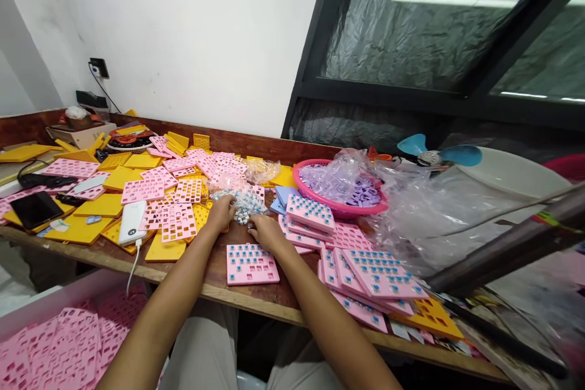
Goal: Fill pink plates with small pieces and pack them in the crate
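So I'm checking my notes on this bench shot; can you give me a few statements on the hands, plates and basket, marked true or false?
1. Both hands reach into the pile of small parts. True.
2. The pink plate nearest the person has blue pieces in it. True.
3. The left hand holds the power bank. False: the power bank lies apart on the table, untouched.
4. The basket is yellow. False: it is pink, with purple pieces in a bag.
5. The right hand rests on the phone. False: the phone lies far off at the left.
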Tool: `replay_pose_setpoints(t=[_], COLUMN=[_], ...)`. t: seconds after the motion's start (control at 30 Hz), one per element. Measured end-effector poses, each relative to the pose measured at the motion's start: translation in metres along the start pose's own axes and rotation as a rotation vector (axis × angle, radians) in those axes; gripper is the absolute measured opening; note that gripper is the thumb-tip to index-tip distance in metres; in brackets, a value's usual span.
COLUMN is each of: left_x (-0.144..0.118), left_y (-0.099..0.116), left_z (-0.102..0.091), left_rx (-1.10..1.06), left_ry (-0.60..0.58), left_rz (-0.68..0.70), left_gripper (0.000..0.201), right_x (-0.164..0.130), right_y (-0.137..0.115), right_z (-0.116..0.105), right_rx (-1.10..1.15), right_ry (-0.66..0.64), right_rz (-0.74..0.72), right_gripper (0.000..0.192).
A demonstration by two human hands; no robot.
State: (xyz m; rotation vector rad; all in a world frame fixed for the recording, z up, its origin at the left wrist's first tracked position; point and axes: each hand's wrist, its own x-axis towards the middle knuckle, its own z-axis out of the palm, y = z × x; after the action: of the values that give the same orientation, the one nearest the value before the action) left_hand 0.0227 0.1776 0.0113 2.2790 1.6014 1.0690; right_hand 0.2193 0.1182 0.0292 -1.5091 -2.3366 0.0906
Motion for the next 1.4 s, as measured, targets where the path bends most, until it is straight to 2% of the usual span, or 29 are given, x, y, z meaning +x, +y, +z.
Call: replay_pose_setpoints(t=[0.1,0.17,0.27,0.37,0.53,0.67,0.8,0.9,1.03,1.13,1.23,1.3,1.4], left_x=[-0.002,-0.003,-0.007,-0.01,-0.01,-0.011,-0.011,-0.014,-0.044,-0.085,-0.12,-0.131,-0.132], left_y=[-0.003,-0.002,0.001,0.007,0.013,0.015,0.02,0.034,0.064,0.084,0.096,0.099,0.098], left_z=[-0.01,-0.015,-0.015,-0.01,-0.003,0.0,-0.005,-0.018,-0.04,-0.053,-0.059,-0.059,-0.055], left_rx=[0.015,0.029,0.03,0.042,0.056,0.044,0.019,-0.001,-0.119,-0.169,-0.113,-0.079,-0.063], left_ry=[0.021,-0.088,-0.312,-0.396,-0.387,-0.376,-0.37,-0.337,-0.289,-0.337,-0.376,-0.395,-0.412], left_rz=[0.034,0.098,0.207,0.257,0.22,0.19,0.189,0.211,0.275,0.305,0.26,0.229,0.21], left_gripper=[0.016,0.015,0.018,0.027,0.02,0.014,0.013,0.017,0.022,0.027,0.03,0.03,0.025], right_x=[0.006,0.003,-0.006,-0.014,-0.032,-0.065,-0.099,-0.108,-0.107,-0.106,-0.107,-0.107,-0.108], right_y=[0.001,0.004,0.01,0.013,0.008,0.003,0.002,0.002,0.001,0.001,0.002,0.002,0.002], right_z=[0.015,0.019,0.019,0.011,-0.016,-0.032,-0.029,-0.02,-0.015,-0.012,-0.009,-0.007,-0.006], right_rx=[0.007,0.039,0.154,0.302,0.438,0.519,0.627,0.617,0.545,0.511,0.463,0.427,0.395], right_ry=[0.003,0.021,0.044,0.055,0.054,0.042,0.071,0.131,0.146,0.123,0.136,0.14,0.151], right_rz=[0.044,0.035,-0.006,-0.079,-0.16,-0.119,0.021,0.039,-0.056,-0.086,-0.117,-0.156,-0.144], right_gripper=[0.01,0.011,0.02,0.032,0.027,0.019,0.016,0.014,0.016,0.019,0.023,0.021,0.013])
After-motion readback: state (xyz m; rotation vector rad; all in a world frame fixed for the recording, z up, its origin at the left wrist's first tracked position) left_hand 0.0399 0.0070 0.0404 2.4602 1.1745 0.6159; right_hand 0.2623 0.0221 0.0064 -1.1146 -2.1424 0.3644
